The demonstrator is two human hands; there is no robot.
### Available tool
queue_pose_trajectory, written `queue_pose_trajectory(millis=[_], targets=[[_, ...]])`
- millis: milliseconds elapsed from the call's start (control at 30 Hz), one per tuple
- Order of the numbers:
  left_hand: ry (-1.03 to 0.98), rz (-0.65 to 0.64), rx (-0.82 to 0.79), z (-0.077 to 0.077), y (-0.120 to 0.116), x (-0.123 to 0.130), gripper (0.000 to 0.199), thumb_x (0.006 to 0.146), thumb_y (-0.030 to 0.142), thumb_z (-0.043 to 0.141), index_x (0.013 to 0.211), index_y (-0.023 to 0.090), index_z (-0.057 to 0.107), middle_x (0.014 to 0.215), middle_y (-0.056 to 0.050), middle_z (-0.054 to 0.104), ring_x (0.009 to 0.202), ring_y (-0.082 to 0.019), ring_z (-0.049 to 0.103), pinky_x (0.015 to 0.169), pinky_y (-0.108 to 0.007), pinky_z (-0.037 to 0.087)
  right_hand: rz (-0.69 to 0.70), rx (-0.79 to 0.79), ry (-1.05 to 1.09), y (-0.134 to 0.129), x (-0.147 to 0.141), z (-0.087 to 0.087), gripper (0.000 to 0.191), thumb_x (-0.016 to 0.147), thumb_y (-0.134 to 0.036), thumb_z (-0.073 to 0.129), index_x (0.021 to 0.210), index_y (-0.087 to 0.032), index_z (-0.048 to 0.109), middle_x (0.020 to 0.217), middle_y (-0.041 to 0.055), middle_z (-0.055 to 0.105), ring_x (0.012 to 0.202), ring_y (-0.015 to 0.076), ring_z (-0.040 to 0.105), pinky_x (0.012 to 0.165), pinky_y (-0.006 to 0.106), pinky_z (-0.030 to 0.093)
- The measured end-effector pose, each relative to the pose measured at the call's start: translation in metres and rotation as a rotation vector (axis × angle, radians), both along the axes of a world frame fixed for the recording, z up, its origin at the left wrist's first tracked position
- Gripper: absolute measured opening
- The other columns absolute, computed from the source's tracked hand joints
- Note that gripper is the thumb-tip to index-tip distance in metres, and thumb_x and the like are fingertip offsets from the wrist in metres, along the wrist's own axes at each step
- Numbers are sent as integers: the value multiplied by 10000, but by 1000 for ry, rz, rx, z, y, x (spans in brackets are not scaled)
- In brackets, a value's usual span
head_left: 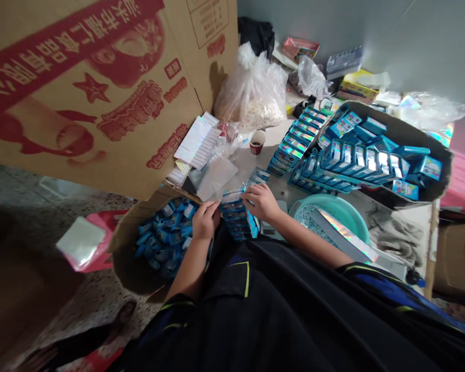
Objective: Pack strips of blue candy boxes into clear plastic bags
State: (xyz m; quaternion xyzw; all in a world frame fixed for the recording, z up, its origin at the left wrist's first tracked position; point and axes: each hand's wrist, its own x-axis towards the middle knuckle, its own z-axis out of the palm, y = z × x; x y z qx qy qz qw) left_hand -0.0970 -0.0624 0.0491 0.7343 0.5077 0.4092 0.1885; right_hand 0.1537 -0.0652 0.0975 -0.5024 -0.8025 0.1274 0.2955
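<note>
Both hands are meeting over a stack of small blue boxes (236, 219) at the near edge of the worktop (271, 139): the left hand (205, 219) is curling its fingers against the left side of the stack, closed on it, while the right hand (261, 201) is lying across the top with its fingers bent over the uppermost box and pinching what looks like a clear wrapper there, though the exact hold is too small to tell. Just left of the stack and lower down, an open cardboard carton (127, 232) is sitting on the floor, holding a loose heap of the same blue boxes. Just beyond the hands, clear plastic sleeves (217, 175) are lying flat, with a bundle of white cards (199, 139) behind them and a small red paper cup (257, 141) nearby. To the right, rows of blue boxes (294, 142) are standing in lines, and next to them a cardboard tray (414, 137) is carrying more. A teal basin (333, 212) is sitting near the right forearm, with holographic strips (343, 235) lying across it. A big printed cardboard box (101, 88) is looming at upper left, and a tied clear plastic bag (256, 93) is standing at the back.
</note>
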Motion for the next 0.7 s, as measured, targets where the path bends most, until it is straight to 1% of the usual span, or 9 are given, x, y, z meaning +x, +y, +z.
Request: queue_pose_trajectory(millis=[67, 133, 233, 300, 333, 400, 500, 600, 700], targets=[[1, -9, -2, 6, -3, 0, 221, 891, 303, 629, 1011, 251, 808, 1002, -58, 751, 911, -209, 706, 839, -329, 573, 24, 20, 12, -3, -1, -2, 264, 1013, -257, 507, 1050, -253, 768, 999, 68, 732, 922, 206, 624, 853, 376, 382], [-20, 29, 17, 11, -5, 7, 200, 890, 281, 627, 965, 243, 809, 963, -58, 750, 883, -203, 705, 829, -329, 571, 30, 34, 12, -4, -2, -4, 272, 1015, -264, 498, 1058, -252, 767, 1005, 74, 729, 921, 207, 628, 847, 375, 397], [-120, 214, 50, 15, -6, 22, 160, 875, 229, 638, 862, 214, 796, 840, -55, 720, 793, -193, 682, 776, -327, 558, 10, 58, -1, -4, -2, -6, 293, 1017, -262, 479, 1065, -243, 768, 996, 79, 728, 923, 206, 631, 833, 371, 418], [-164, 296, 66, 16, -5, 31, 147, 859, 187, 643, 817, 201, 784, 793, -48, 694, 751, -188, 664, 742, -326, 548, -2, 68, -11, -4, -2, -6, 310, 1022, -262, 463, 1070, -241, 768, 996, 82, 728, 925, 209, 631, 820, 370, 431], [-162, 300, 84, 15, -6, 33, 147, 855, 172, 642, 814, 199, 781, 798, -49, 690, 752, -187, 662, 740, -328, 547, -6, 66, -15, -5, -1, -6, 316, 1025, -265, 456, 1074, -240, 767, 999, 85, 728, 926, 212, 630, 818, 373, 439], [-125, 262, 145, 14, -10, 34, 142, 860, 161, 643, 833, 199, 778, 848, -60, 692, 799, -196, 674, 779, -347, 555, 4, 61, -16, -8, 1, -8, 326, 1031, -270, 443, 1085, -241, 764, 1009, 93, 726, 920, 214, 628, 822, 379, 462], [-65, 214, 228, 12, -21, 31, 125, 882, 168, 649, 854, 203, 766, 889, -76, 681, 877, -212, 685, 846, -377, 563, 87, 97, 23, -18, 6, -18, 335, 1037, -268, 428, 1079, -240, 759, 1012, 98, 723, 911, 207, 627, 849, 371, 512], [-29, 174, 269, 8, -34, 29, 131, 894, 151, 643, 877, 212, 757, 884, -73, 657, 883, -209, 687, 832, -364, 571, 166, 171, 70, -28, 13, -30, 320, 1034, -262, 439, 1042, -245, 758, 972, 96, 712, 925, 205, 633, 854, 357, 549], [40, 104, 339, 5, -40, 24, 153, 881, 108, 649, 912, 215, 754, 903, -69, 660, 898, -206, 708, 796, -328, 584, 213, 241, 108, -35, 17, -35, 265, 1019, -236, 484, 1044, -242, 748, 954, 101, 697, 927, 209, 636, 833, 364, 566]])
